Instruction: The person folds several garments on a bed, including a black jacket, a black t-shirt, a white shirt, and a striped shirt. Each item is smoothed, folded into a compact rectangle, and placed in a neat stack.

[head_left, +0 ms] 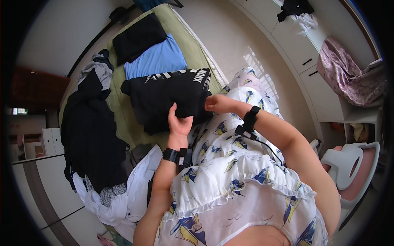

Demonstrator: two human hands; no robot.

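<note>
A folded black garment (166, 95) with white printing along its far edge lies on the green padded bed surface (200, 55) before me. At its near edge is my left hand (180, 124), with the thumb raised over the black cloth and the other fingers mostly hidden in it. Curled fingers of my right hand (218, 104) meet the right edge of the same garment; their tips are hidden. Just beyond lie a folded light blue garment (157, 58) and a folded black garment (138, 38), which partly overlaps the blue one.
To the left a loose heap holds a black garment (92, 132), a grey garment (95, 69) and white clothing (138, 181). White cabinets (292, 52) line the right side, with pink satiny cloth (344, 73) over their edge. A white and pink chair (351, 172) stands at the right.
</note>
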